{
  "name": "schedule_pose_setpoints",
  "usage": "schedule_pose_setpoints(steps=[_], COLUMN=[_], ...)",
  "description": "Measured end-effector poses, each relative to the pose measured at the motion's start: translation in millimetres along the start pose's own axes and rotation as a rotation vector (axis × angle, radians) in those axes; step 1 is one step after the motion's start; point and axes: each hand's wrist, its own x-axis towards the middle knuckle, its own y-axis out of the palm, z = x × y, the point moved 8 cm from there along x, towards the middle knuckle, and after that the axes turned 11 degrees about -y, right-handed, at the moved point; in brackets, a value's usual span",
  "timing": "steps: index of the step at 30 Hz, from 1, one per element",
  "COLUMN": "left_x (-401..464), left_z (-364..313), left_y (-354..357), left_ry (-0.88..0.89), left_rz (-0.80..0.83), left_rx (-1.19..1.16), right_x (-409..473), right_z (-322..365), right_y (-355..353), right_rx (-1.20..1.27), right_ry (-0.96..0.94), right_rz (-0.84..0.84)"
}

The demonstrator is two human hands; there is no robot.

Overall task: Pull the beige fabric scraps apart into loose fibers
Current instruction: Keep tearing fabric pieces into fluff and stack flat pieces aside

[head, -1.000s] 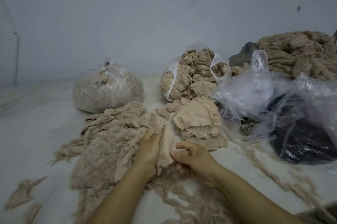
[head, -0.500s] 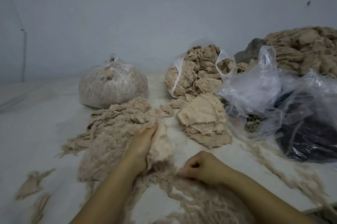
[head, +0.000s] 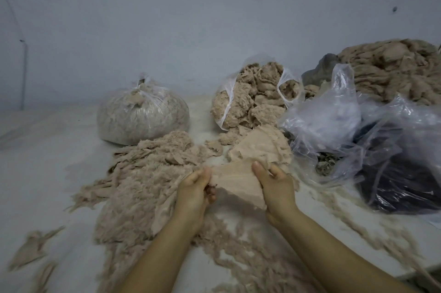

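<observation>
1. While much is already shredded, my left hand (head: 194,193) and right hand (head: 274,187) each pinch an edge of one beige scrap (head: 235,184), stretched between them above the surface (head: 47,173).
2. Done, I judge: the fibre heap (head: 143,180) at my left and a tied bag (head: 142,118).
3. Left: this scrap, the scrap pile (head: 260,147) behind it, and an open bag (head: 253,99).
</observation>
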Motion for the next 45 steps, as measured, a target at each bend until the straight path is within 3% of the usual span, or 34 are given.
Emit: schedule_pose_setpoints(steps=[4, 8, 9, 11, 14, 16, 18, 19, 24, 27, 29, 31, 35, 40, 42, 45], left_x=[2, 1, 0, -3, -6, -4, 3, 4, -1, -5, -7, -6, -2, 0, 1, 8], left_z=[1, -13, -19, -33, -54, -54, -42, -37, -37, -32, -28, -31, -38, -27, -30, -29], left_y=[4, -3, -7, -21, -47, -66, -83, -87, -90, -78, -70, -68, -80, -64, -55, -56], left_ry=[-0.046, 0.068, 0.12, 0.249, 0.446, 0.391, 0.229, 0.181, 0.124, 0.03, -0.024, 0.008, 0.127, 0.346, 0.42, 0.286], left_rz=[0.047, 0.095, 0.106, 0.065, -0.133, -0.233, -0.243, -0.225, -0.157, -0.006, 0.082, 0.083, 0.029, 0.057, 0.022, 0.022], left_rx=[0.3, 0.636, 0.709, 0.877, 1.215, 1.428, 1.563, 1.536, 0.89, 0.659, 0.517, 0.509, 0.563, 1.239, 1.239, 0.976], right_x=[31, 47, 42, 21, -29, -58, -68, -69, -54, -56, -59, -57, -39, -32, -34, -34], right_z=[6, 20, 25, 24, -8, -27, -30, -29, -26, -36, -35, -34, -40, -46, -53, -49], right_y=[-19, -49, -51, -35, 10, 26, 33, 35, 58, 80, 97, 105, 81, 60, 58, 53], right_rx=[-0.253, -0.915, -0.963, -0.857, -0.81, -0.846, -0.821, -0.785, -0.703, -0.496, -0.428, -0.402, -0.369, -0.3, -0.266, -0.314], right_ry=[-0.089, -0.21, -0.277, -0.373, -0.361, -0.34, -0.281, -0.23, -0.121, 0.041, -0.008, -0.061, 0.02, 0.103, 0.188, 0.143], right_rz=[0.03, 0.09, 0.068, 0.165, 0.558, 0.752, 0.822, 0.827, 0.667, 0.61, 0.622, 0.599, 0.391, 0.293, 0.293, 0.303])
